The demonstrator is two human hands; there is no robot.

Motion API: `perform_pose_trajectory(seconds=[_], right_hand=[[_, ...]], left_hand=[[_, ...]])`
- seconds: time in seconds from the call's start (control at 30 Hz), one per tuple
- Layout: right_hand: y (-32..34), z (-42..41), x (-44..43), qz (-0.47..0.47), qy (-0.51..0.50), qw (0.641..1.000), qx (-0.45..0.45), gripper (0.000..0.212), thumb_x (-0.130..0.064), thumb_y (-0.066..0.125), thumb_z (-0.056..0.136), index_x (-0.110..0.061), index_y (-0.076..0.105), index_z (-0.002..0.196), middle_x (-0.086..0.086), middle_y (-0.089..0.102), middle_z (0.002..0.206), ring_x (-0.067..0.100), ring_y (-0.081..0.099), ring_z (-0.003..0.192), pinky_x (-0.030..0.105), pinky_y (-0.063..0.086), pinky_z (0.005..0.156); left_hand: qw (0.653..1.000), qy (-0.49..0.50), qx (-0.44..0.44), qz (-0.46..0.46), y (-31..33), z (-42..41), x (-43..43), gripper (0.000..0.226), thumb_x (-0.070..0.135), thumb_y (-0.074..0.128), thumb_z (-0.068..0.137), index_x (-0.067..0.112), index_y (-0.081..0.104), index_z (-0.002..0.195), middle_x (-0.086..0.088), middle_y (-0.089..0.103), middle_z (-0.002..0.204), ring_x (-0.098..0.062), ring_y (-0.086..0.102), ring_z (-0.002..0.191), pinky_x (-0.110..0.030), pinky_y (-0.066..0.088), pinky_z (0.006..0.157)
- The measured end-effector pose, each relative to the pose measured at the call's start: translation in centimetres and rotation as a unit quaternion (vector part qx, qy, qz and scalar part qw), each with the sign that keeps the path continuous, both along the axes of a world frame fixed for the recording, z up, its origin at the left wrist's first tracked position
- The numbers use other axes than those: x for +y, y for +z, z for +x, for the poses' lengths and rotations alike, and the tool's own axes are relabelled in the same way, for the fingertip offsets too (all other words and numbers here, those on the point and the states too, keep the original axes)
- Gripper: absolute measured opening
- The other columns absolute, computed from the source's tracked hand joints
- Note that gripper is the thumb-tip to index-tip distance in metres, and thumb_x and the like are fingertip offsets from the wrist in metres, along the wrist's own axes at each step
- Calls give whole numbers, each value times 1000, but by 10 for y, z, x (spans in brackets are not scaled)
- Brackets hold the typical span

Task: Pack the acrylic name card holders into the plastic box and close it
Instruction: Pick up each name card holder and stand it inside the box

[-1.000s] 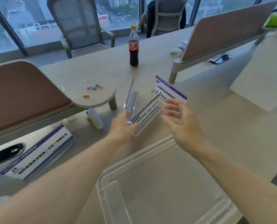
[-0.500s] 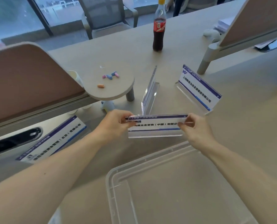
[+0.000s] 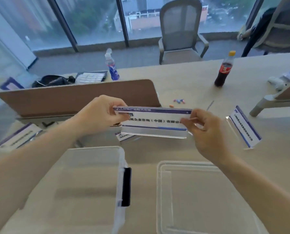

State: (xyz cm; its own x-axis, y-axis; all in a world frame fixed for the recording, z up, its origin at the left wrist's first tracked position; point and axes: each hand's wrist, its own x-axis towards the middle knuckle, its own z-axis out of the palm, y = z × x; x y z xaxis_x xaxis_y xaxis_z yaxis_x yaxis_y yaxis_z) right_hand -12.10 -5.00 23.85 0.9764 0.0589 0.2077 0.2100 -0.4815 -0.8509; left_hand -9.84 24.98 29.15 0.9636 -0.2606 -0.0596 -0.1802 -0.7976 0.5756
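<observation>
I hold one acrylic name card holder (image 3: pixel 153 122) level in the air over the table, its white and purple card facing me. My left hand (image 3: pixel 100 114) pinches its left end and my right hand (image 3: pixel 205 130) pinches its right end. Below it, the clear plastic box (image 3: pixel 93 188) with a black latch stands at lower left, and its clear lid (image 3: pixel 200 196) lies flat at lower right. Another holder (image 3: pixel 244 127) stands on the table to the right. A third holder (image 3: pixel 17 135) lies at the far left, and a further one (image 3: pixel 125 136) peeks out under the held one.
A brown desk divider (image 3: pixel 76 97) stands behind my hands. A cola bottle (image 3: pixel 224 69) and a water bottle (image 3: pixel 111 65) stand further back, with small coloured bits (image 3: pixel 178 101) on the table. A grey chair (image 3: pixel 181 31) faces the windows. Another divider foot (image 3: pixel 262 103) is at right.
The view has swung left and up, bringing the plastic box into sight. Both hands have lifted the held holder higher; one second ago only my left hand gripped it.
</observation>
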Motion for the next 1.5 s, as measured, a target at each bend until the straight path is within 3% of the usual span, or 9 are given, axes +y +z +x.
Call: perform_pose_trajectory(seconds=[0.17,0.37,0.53,0.7,0.9,1.1,1.23,1.37,1.5], right_hand=[[39,-17,106,-23,120,992,-44,25,-26,65,94,-23,55,72,-3,62,71,14,67,78,23,55,66],[22,-41,241,-25,221,974,-33,17,-22,62,97,-25,61,81,-14,68,82,5,67,83,25,57,70],[-38,-62,344,-40,212,976,35,11,-23,59,99,-24,66,106,-10,71,103,7,65,99,34,56,89],[-106,-91,401,-61,130,968,207,49,-21,68,92,-16,50,137,1,57,135,15,55,116,32,46,97],[-172,-127,444,19,91,878,470,67,-30,58,98,-16,26,155,4,38,154,19,48,129,38,45,104],[-219,-132,476,32,88,813,574,25,-20,51,100,-10,53,122,1,60,105,24,56,109,48,44,109],[-240,-137,492,41,101,794,598,10,-8,50,93,-17,53,89,3,59,84,19,53,82,38,48,81],[-249,-140,498,31,117,804,583,14,-5,52,92,-18,56,93,1,66,87,13,59,76,21,45,59],[-249,-143,503,36,115,802,585,24,-15,58,93,-11,58,116,8,71,111,20,68,98,33,58,76]], left_hand=[[986,-12,-36,161,61,-65,74,22,40,73,91,36,75,113,22,76,106,1,69,96,-25,55,92],[975,21,22,222,44,-127,170,13,38,60,101,36,72,106,26,64,82,0,61,74,-19,43,63],[979,100,75,159,-26,-163,250,16,35,57,97,32,69,107,17,73,88,-10,65,75,-33,53,69],[964,220,108,103,-97,-185,287,14,28,62,96,23,65,83,1,68,80,-27,63,77,-39,53,67],[942,286,152,85,-169,-204,293,11,22,54,98,18,65,99,-9,69,86,-34,66,82,-43,59,70],[912,340,203,105,-210,-212,279,13,16,51,103,11,62,109,-15,70,101,-38,70,97,-41,56,75],[897,342,248,131,-226,-206,274,18,8,54,99,9,60,116,-13,70,113,-35,67,110,-39,49,75],[893,342,256,142,-233,-200,270,27,-4,47,98,3,59,120,-16,71,113,-36,69,108,-39,49,74],[889,344,263,150,-236,-200,269,31,-6,43,98,0,57,125,-18,70,116,-37,68,111,-37,45,74]])
